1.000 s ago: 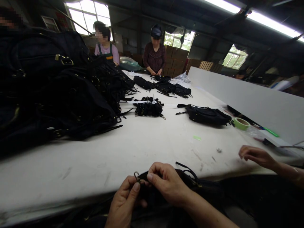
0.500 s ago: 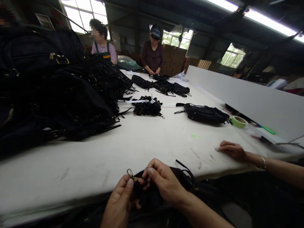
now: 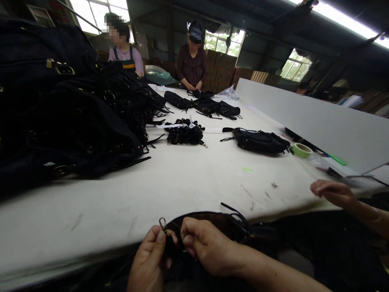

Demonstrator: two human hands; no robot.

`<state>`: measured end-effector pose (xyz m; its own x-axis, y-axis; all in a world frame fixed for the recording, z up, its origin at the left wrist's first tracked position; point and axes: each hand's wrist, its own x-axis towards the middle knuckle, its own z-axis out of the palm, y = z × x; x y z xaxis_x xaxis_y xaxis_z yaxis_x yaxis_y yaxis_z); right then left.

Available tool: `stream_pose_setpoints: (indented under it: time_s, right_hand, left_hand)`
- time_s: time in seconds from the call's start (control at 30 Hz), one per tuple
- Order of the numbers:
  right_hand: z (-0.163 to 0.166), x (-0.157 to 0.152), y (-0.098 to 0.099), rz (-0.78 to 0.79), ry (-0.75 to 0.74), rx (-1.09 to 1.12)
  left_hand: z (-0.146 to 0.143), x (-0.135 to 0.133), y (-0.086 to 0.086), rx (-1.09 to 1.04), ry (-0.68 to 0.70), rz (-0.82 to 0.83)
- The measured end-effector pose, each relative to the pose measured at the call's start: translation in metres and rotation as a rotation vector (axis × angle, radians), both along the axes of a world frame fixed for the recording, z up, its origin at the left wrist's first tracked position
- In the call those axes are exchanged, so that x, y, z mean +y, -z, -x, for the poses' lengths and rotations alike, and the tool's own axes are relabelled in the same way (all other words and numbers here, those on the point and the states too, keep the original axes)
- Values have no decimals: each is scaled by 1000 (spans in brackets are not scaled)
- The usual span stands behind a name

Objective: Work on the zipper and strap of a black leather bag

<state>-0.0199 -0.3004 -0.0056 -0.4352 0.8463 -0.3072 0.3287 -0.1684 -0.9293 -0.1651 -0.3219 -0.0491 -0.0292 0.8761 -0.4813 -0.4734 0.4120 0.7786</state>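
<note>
At the near table edge, a black bag (image 3: 226,222) lies under my hands with its zipped opening showing. My left hand (image 3: 148,255) is closed, pinching a brass-coloured snap hook (image 3: 163,222) between thumb and fingers. Just right of it, my right hand (image 3: 209,245) is closed in a pinch over the bag. A faint thin line, perhaps a thread, runs near its fingertips; what they hold is too small to make out. The lower part of the bag is dark and partly hidden by my hands.
A big pile of black bags (image 3: 75,117) covers the table's left side. Bundled black straps (image 3: 185,133), another black bag (image 3: 259,141) and green tape (image 3: 302,150) lie beyond. A co-worker's hand (image 3: 336,194) is at right, near a small shiny bit (image 3: 274,184). Two people stand behind.
My right hand has turned into a tighter pinch, slightly left and lower. The co-worker's hand at right has let go of a small shiny bit and drawn back to the right.
</note>
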Motion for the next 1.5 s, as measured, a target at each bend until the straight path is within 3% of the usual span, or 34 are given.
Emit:
stream_pose_setpoints:
  time_s: [0.1,0.33,0.53,0.63,0.77,0.97,1.13,1.23,1.3,1.43,1.5]
  right_hand:
    - [0,3,7,80,57,111]
    - [4,14,32,210,261,472]
    - [-7,14,7,203,528,600]
    - [-24,5,-13,202,635,751]
    - [-47,-8,-36,263,483,874]
    - [-47,-11,-50,311,382,675]
    - [-29,0,-37,274,290,588]
    - [-21,8,-23,225,230,416]
    - [-19,12,-16,129,167,230]
    - [-22,18,-12,-236,-18,-21]
    - [-24,18,-13,-308,-70,-115]
  left_hand:
    - [3,3,-1,-57,1,15]
    - [8,6,-14,-136,149,6]
    - [7,6,-16,-40,87,10]
    - [10,4,-9,101,152,-16]
    - [11,0,-6,347,354,-160]
    - [9,-1,-15,466,574,-215]
    - [12,3,-15,504,474,-287]
    - [14,6,-13,532,428,-271]
    - [14,7,-13,498,422,-271]
    - [13,7,-10,312,416,-253]
    - [13,6,-8,241,423,-217]
